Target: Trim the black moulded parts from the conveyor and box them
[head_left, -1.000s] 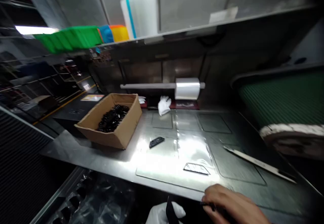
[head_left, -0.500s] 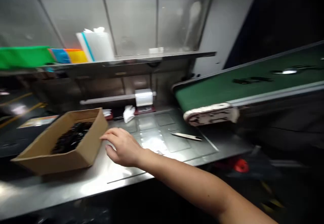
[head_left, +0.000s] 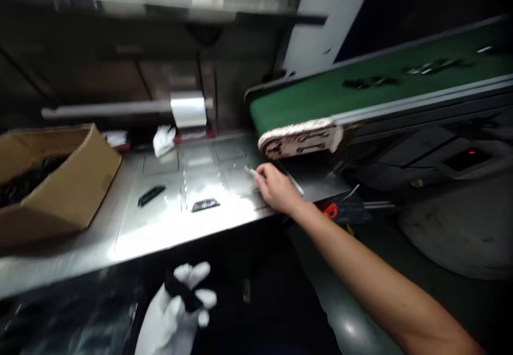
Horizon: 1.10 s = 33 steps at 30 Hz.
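My bare right hand point(head_left: 277, 190) reaches across the steel table point(head_left: 132, 237) and closes over a thin white tool point(head_left: 251, 172) lying just below the end of the green conveyor point(head_left: 360, 90). My left hand point(head_left: 176, 312), in a white glove, is low in front of the table edge and holds a small black part point(head_left: 182, 292) between its fingers. On the table lie a loose black part point(head_left: 151, 195) and another part in a clear sleeve point(head_left: 205, 205). A cardboard box point(head_left: 80, 184) with several black parts point(head_left: 24, 178) stands at the left.
A white cloth or glove point(head_left: 163, 139) and a roll of clear film point(head_left: 188, 109) on a bar sit at the back of the table. More dark parts ride on the conveyor belt. A red object point(head_left: 331, 210) hangs below the table's right edge.
The view has swung right and down. My right hand left the box side and crossed to the thin tool by the conveyor. My gloved left hand with the black part is back in view.
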{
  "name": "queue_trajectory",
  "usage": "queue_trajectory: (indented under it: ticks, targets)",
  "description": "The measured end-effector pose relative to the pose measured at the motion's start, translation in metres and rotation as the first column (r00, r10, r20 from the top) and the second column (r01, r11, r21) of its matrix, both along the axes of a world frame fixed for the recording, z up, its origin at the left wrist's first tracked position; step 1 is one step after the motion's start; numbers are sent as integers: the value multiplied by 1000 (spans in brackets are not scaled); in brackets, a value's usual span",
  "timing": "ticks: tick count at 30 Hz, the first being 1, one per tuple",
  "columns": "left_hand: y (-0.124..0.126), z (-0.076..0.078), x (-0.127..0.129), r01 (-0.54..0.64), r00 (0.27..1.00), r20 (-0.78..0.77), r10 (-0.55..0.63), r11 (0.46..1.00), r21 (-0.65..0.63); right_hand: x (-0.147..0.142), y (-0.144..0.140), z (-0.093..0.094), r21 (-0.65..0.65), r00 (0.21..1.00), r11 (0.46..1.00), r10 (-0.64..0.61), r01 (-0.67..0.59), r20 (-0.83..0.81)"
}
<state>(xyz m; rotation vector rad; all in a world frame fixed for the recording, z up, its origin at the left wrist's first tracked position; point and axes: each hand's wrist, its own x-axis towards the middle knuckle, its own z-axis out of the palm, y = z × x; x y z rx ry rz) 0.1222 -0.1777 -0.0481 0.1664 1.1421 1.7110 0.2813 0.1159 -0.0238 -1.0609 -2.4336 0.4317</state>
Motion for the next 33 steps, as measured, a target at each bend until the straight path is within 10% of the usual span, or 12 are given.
queue_trajectory:
  ticks: [3, 6, 10, 33]
  targets:
    - [7, -7, 7, 57, 998, -46, -50, 985, 164, 8, -43, 18, -145, 963, 952, 270, -270, -18]
    - [15, -11, 10, 134, 991, -62, -123, 965, 227, 15, -79, 27, -258, 821, 781, 561, -569, -112]
    - [23, -13, 16, 199, 980, -75, -187, 955, 221, 16, -109, 15, -327, 760, 690, 624, -646, -184]
    - [52, -15, 38, 480, 875, -25, -484, 857, 187, 57, -116, -13, -294, 870, 824, 421, -485, -257]
